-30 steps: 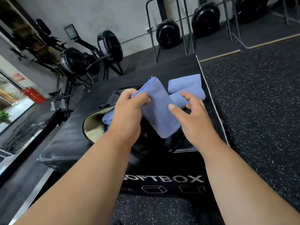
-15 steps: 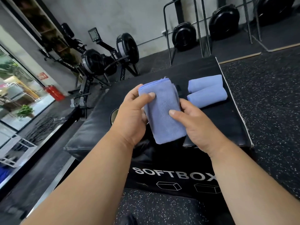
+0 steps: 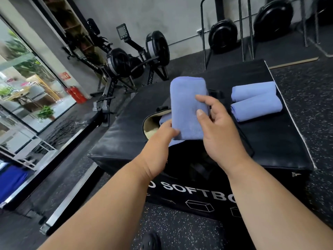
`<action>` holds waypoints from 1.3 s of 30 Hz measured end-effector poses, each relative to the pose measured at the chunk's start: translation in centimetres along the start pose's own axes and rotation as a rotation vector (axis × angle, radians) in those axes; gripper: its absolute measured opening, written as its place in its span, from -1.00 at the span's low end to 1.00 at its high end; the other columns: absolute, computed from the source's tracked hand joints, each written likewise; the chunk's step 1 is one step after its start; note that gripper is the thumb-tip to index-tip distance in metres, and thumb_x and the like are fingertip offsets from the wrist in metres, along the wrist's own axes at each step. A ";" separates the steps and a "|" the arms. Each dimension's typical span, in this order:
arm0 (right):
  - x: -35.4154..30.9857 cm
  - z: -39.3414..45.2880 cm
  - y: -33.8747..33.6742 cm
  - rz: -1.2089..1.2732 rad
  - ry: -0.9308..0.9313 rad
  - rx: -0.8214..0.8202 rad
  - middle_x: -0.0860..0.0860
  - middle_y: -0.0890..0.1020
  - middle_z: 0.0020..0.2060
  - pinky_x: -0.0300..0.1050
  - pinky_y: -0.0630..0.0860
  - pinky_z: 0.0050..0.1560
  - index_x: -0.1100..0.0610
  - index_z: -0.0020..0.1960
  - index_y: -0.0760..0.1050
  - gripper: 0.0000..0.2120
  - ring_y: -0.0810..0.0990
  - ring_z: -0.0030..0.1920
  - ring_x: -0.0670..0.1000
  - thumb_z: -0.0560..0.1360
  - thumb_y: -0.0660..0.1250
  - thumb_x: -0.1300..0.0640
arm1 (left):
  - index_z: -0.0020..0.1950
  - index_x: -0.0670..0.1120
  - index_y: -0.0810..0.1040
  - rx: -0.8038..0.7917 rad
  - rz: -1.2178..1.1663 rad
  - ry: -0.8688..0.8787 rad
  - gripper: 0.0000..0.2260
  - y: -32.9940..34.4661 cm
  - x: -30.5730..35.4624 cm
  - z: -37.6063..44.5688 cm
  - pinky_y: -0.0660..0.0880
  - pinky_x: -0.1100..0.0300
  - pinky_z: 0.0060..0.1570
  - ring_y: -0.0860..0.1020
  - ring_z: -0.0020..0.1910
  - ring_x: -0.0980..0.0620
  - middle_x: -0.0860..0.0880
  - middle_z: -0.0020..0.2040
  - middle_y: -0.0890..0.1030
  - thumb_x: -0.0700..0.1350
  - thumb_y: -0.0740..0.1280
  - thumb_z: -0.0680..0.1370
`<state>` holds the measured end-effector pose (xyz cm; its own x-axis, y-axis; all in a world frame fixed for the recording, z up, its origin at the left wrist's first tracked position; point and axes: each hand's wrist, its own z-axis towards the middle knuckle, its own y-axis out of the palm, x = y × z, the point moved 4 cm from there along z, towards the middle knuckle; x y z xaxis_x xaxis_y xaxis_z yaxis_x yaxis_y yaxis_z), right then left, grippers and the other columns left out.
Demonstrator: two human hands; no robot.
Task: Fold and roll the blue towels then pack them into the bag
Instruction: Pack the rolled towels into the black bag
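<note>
A rolled blue towel (image 3: 185, 105) stands on end over the open black bag (image 3: 187, 159) on the soft box. My right hand (image 3: 214, 129) grips its right side, thumb on the front. My left hand (image 3: 160, 141) holds the roll's lower left corner from below. Under the roll, part of another blue towel (image 3: 164, 120) shows inside the bag, against its pale lining (image 3: 149, 127). Two more rolled blue towels (image 3: 254, 91) (image 3: 255, 110) lie side by side on the box to the right.
The black soft box (image 3: 281, 141) has free top surface right of the bag, with its right edge near the two rolls. Rowing machines (image 3: 126, 64) stand behind on the left, weight racks (image 3: 223, 35) at the back. Speckled rubber floor (image 3: 310, 98) surrounds the box.
My left hand slid from the roll's upper left down to its bottom corner. The roll stands more upright and higher above the bag. The camera view swung left.
</note>
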<state>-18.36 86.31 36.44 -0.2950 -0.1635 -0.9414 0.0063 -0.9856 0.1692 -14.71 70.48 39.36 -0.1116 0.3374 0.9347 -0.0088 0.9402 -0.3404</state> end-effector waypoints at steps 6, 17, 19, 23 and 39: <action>0.6 0.9 0.0 -0.068 0.042 0.070 -0.13 0.59 -0.15 -0.34 0.41 -0.16 -0.15 0.04 0.59 -0.80 0.47 -0.19 -0.20 0.68 0.26 0.12 | 0.23 0.31 0.61 0.338 0.807 -0.066 -0.53 -6.0 -3.6 1.3 0.27 -0.04 0.43 0.35 0.40 -0.08 0.15 0.37 0.46 0.22 -0.03 0.54; 0.7 0.7 4.1 -0.125 0.184 -0.070 -0.33 0.67 -0.05 -0.46 0.55 -0.07 -0.12 0.48 0.53 -0.52 0.62 0.13 -0.18 0.58 0.45 0.09 | -0.04 0.07 0.56 0.467 0.205 -0.005 -0.82 -8.9 -5.0 1.9 0.44 0.13 -0.18 0.47 -0.27 0.08 -0.01 -0.19 0.54 -0.19 0.23 0.56; 1.4 0.7 5.0 -0.181 0.232 -0.114 -0.26 0.70 -0.01 -0.30 0.61 -0.13 -0.10 0.51 0.50 -0.48 0.70 -0.10 -0.03 0.58 0.44 0.13 | 0.01 0.19 0.63 0.506 0.223 0.038 -0.75 -9.5 -4.4 1.6 0.55 -0.01 -0.08 0.59 -0.20 -0.03 -0.06 -0.11 0.66 -0.12 0.23 0.54; 3.5 0.5 6.9 -0.273 0.321 -0.188 -0.05 0.74 0.06 -0.04 0.71 0.01 -0.08 0.56 0.45 -0.45 0.71 -0.24 -0.05 0.58 0.38 0.12 | 0.27 0.15 0.63 0.524 0.193 0.060 -0.66 -10.0 -4.1 1.4 0.60 -0.10 -0.02 0.65 -0.07 -0.10 -0.12 0.16 0.69 -0.10 0.20 0.58; 6.9 1.5 10.4 -0.409 0.350 -0.272 -0.24 0.59 -0.13 -0.38 0.46 -0.34 -0.12 0.55 0.44 -0.51 0.68 -0.15 0.01 0.64 0.40 0.06 | 0.33 0.07 0.62 0.411 0.246 0.093 -0.63 -10.4 -4.5 1.2 0.39 0.54 -0.13 0.55 -0.04 0.41 0.20 0.17 0.60 -0.20 0.18 0.62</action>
<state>-21.80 74.96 32.14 0.0065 0.2719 -0.9623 0.2162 -0.9399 -0.2641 -15.26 59.15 38.56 -0.0702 0.5676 0.8203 -0.3876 0.7422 -0.5467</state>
